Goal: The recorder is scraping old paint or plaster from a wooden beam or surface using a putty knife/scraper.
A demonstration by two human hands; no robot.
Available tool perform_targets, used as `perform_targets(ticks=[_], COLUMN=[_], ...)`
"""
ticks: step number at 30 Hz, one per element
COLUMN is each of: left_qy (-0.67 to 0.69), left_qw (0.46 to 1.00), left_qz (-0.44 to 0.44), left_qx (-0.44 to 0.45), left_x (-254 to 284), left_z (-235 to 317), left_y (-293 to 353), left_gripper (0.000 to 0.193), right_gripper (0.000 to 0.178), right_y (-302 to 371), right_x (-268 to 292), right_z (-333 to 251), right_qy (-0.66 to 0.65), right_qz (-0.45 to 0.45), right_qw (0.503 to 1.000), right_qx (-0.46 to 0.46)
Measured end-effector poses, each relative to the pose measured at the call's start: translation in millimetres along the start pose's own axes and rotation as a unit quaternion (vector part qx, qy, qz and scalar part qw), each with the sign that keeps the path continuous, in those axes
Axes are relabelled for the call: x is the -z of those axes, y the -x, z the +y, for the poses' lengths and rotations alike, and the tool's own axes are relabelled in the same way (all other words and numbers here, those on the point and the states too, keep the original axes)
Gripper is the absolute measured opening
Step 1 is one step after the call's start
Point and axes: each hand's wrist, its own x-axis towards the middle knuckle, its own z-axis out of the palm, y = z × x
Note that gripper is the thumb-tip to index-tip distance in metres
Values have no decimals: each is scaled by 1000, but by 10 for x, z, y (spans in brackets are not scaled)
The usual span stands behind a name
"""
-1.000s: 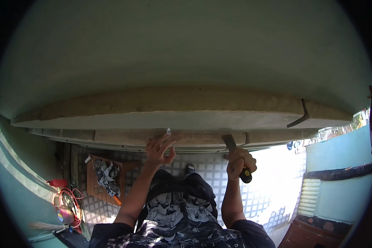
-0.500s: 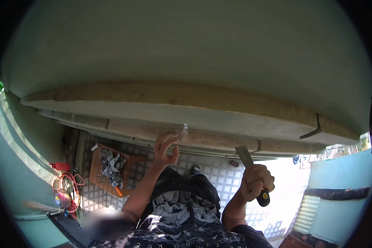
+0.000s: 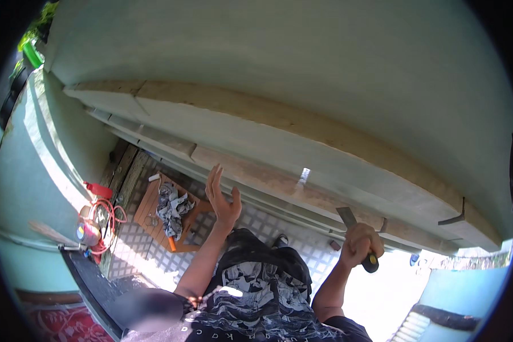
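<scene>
My right hand (image 3: 361, 244) is closed around the handle of a putty knife (image 3: 346, 218). Its flat metal blade points up and left toward the lower ledge, and the dark handle end with a yellow spot sticks out below my fist. I cannot tell if the blade touches the ledge. My left hand (image 3: 223, 199) is raised with its fingers stretched out and nothing in them, nearest to the lower wall ledge (image 3: 251, 178). A small bright patch (image 3: 304, 175) shows on that ledge between my hands. Above it runs a longer brownish ledge (image 3: 256, 114) along the pale green wall.
At the left stands a wooden stool (image 3: 148, 212) with crumpled patterned cloth (image 3: 174, 211) and an orange-handled tool (image 3: 172, 244). Beside it are a coiled red hose (image 3: 104, 214) and a red container (image 3: 98, 189). A dark bracket (image 3: 454, 216) juts from the upper ledge.
The whole view has tilted, so the ledges now slope down to the right. My left hand's fingers have straightened from a loose curl. The putty knife stays in my right hand.
</scene>
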Motion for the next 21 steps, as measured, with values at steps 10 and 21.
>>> perform_targets(ticks=[10, 21], left_qy=[9, 50], left_qw=[999, 995], left_qz=[10, -84], left_qx=[51, -22], left_x=[191, 382], left_z=[-203, -222], left_y=[-10, -157], left_gripper=[62, 44], right_gripper=[31, 27], right_y=[129, 193], right_x=[-847, -1514], right_z=[182, 655], right_qy=[-58, -144], right_qz=[-197, -167], right_qw=[937, 974], right_qx=[-282, -46])
